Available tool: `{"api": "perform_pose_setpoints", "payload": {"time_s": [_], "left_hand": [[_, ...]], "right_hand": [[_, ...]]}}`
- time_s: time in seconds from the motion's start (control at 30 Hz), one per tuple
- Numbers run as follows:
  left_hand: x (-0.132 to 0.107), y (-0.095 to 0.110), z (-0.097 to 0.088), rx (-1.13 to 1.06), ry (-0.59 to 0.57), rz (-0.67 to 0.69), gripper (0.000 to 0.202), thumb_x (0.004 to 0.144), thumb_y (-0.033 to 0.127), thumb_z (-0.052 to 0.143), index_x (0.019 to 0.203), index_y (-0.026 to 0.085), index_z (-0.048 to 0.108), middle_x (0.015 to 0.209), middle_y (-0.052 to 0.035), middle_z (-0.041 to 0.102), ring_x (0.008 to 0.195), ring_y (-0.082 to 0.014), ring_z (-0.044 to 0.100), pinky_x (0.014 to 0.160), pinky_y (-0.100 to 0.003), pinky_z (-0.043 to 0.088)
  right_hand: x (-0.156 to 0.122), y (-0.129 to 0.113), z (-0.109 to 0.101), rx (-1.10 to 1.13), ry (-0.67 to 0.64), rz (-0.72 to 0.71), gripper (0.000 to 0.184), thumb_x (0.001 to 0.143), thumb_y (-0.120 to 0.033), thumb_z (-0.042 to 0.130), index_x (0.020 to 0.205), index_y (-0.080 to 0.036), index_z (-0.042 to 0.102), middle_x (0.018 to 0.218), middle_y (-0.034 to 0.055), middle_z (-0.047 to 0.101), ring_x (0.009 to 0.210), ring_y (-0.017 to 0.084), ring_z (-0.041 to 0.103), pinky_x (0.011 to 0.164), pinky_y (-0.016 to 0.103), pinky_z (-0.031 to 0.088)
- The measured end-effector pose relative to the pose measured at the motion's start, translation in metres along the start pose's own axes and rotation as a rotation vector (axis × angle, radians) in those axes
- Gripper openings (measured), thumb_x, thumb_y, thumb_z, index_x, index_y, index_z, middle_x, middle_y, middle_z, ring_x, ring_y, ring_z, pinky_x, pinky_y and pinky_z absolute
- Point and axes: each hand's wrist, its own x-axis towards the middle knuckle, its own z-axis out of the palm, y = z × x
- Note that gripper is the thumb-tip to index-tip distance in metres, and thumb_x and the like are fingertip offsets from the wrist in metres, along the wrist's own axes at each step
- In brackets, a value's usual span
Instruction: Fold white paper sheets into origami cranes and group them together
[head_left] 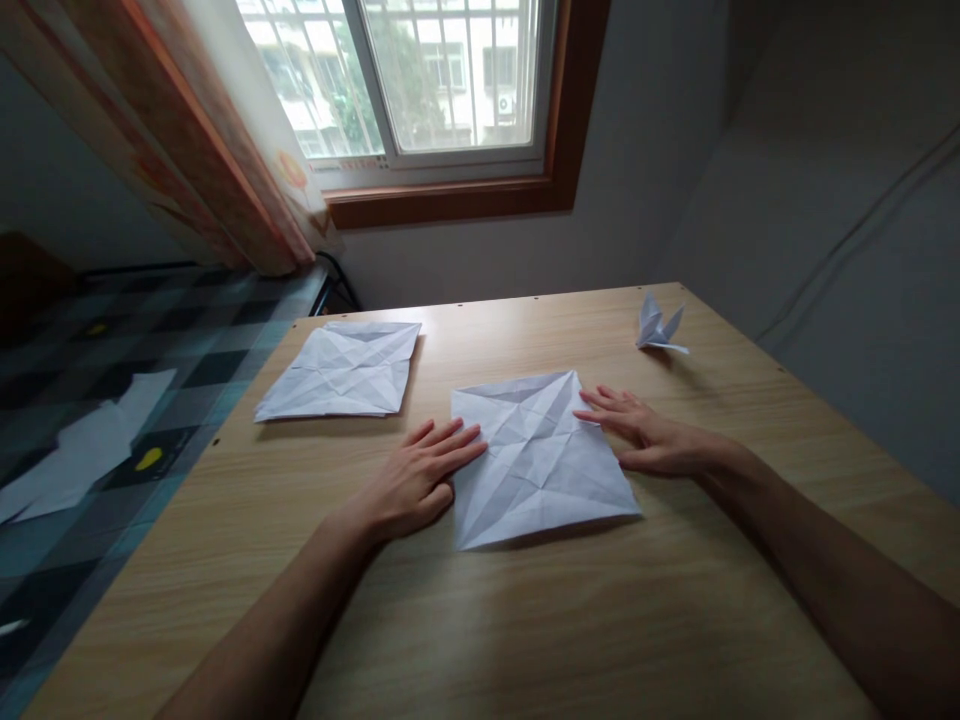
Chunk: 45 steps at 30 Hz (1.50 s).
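Note:
A creased square sheet of white paper (536, 460) lies unfolded on the wooden table (480, 630), its fold lines crossing near the middle. My left hand (420, 475) rests flat beside it, with fingertips on the sheet's left edge. At the opposite side, my right hand (649, 430) is stretched out, and its fingertips touch the upper right edge. Neither hand grips anything. Farther back on the left sits a stack of similar creased white sheets (341, 370). A folded white paper crane (658, 325) stands near the table's far right corner.
Left of the table is a bed with a checked cover (195, 340), where loose white paper pieces (90, 445) lie. Behind the table are a barred window (450, 75) and an orange curtain (217, 130). A cable (855, 230) runs along the right wall.

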Motion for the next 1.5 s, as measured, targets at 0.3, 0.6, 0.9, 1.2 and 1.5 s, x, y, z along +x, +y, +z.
{"api": "perform_pose_setpoints", "payload": {"time_s": [0.3, 0.6, 0.9, 1.2, 1.5], "left_hand": [[-0.001, -0.002, 0.002, -0.007, 0.041, 0.036, 0.070, 0.079, 0.016, 0.045, 0.147, 0.029, 0.038, 0.156, 0.0017, 0.032, 0.146, -0.0256, 0.026, 0.120, -0.052, 0.017], [0.000, -0.003, 0.007, -0.082, 0.215, 0.050, 0.053, 0.082, 0.023, 0.052, 0.136, 0.022, 0.053, 0.146, -0.0062, 0.050, 0.138, -0.0267, 0.042, 0.117, -0.051, 0.026], [0.016, -0.001, 0.011, -0.304, 0.555, -0.226, 0.046, 0.092, 0.042, 0.049, 0.054, 0.019, 0.061, 0.071, -0.0039, 0.066, 0.075, -0.0178, 0.060, 0.075, -0.032, 0.047], [0.026, 0.026, 0.021, 0.166, 0.655, -0.185, 0.042, 0.086, 0.032, 0.057, 0.124, 0.013, 0.052, 0.139, -0.0180, 0.047, 0.134, -0.0329, 0.039, 0.108, -0.050, 0.034], [0.036, 0.025, 0.029, 0.179, 0.235, -0.087, 0.055, 0.098, 0.041, 0.036, 0.149, 0.020, 0.034, 0.155, -0.0089, 0.035, 0.145, -0.0312, 0.028, 0.116, -0.054, 0.022]], "right_hand": [[0.011, -0.009, 0.016, -0.063, 0.193, -0.032, 0.044, 0.089, -0.029, 0.055, 0.133, -0.030, 0.059, 0.155, 0.0070, 0.036, 0.147, 0.036, 0.018, 0.114, 0.064, 0.015], [0.016, -0.016, 0.018, 0.104, 0.402, -0.131, 0.024, 0.090, -0.037, 0.056, 0.095, -0.024, 0.075, 0.108, 0.0089, 0.074, 0.108, 0.026, 0.065, 0.098, 0.045, 0.044], [0.021, -0.057, 0.027, 0.300, 0.566, 0.343, 0.053, 0.088, -0.058, 0.047, 0.053, -0.019, 0.045, 0.049, -0.0035, 0.041, 0.049, 0.011, 0.041, 0.049, 0.025, 0.028], [0.029, -0.069, 0.036, -0.212, 0.745, 0.370, 0.028, 0.077, -0.031, 0.067, 0.098, -0.016, 0.055, 0.098, 0.0118, 0.062, 0.093, 0.029, 0.058, 0.080, 0.040, 0.049], [0.060, -0.090, 0.048, -0.341, 0.398, -0.162, 0.061, 0.086, -0.009, 0.041, 0.146, -0.008, 0.033, 0.151, 0.0188, 0.038, 0.145, 0.028, 0.027, 0.117, 0.048, 0.029]]}}
